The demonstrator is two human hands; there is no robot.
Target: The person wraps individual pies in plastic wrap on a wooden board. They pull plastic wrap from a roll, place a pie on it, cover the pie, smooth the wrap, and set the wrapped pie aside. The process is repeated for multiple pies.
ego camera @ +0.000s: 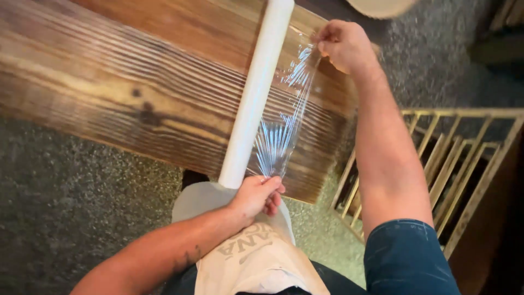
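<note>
Seemingly, clear film (284,109) off white roll (254,93), between left hand (257,195) and right hand (343,45).

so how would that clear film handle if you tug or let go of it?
The clear film looks floppy: it wrinkles in streaks between the right hand and left hand. Probably very light, thin enough to see the wooden board through. The white roll is round, so it may roll if released.

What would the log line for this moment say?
left hand: grips white plastic-wrap roll | right hand: pulls clear film | under: brown wooden plank
</note>
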